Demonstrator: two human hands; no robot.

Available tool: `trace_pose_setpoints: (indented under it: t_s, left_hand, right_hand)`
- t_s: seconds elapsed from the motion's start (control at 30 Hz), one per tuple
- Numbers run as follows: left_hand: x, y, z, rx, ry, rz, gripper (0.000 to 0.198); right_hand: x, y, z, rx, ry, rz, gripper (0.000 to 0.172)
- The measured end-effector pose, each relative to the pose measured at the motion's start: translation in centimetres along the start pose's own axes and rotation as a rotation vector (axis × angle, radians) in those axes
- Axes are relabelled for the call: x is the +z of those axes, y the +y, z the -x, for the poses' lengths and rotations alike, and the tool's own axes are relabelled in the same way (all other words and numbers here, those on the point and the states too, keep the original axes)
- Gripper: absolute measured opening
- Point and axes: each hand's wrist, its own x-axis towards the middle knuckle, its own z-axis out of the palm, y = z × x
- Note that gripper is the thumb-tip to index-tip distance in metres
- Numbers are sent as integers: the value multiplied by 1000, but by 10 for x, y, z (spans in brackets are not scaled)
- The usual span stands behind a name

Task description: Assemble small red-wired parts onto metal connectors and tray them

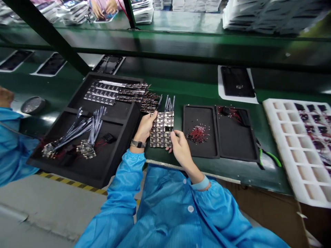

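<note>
A panel of small circuit boards (161,129), dark with pale pads, is held above the green bench edge. My left hand (145,126) grips its left side, fingers curled over the top corner. On the panel's lower right corner my right hand (180,147) pinches with thumb and fingers. A watch sits on my left wrist. Several thin grey strips (168,102) stick up just behind the panel.
A big black tray (117,120) at left holds board strips and wired parts. Right of the panel lie two shallow black trays (219,151), one with small red pieces (198,133). A white compartment tray (292,144) stands far right. Green-handled cutters (270,155) lie beside it. Another person's blue sleeve (12,144) is at left.
</note>
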Motion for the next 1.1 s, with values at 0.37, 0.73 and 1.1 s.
trace_pose_setpoints:
  t_s: [0.37,0.73,1.1]
  left_hand:
    - [-4,-10,55,-86,48,-31,60]
    - [-5,-10,51,-129,-64,17,57]
    - [-9,-5,59,175,33,-525,34]
  right_hand:
    - [7,0,-18,12,32,-234,41]
    - [11,1,-16,-40,113,-116,28]
    - [9,-20,-10,-82,60,802,29]
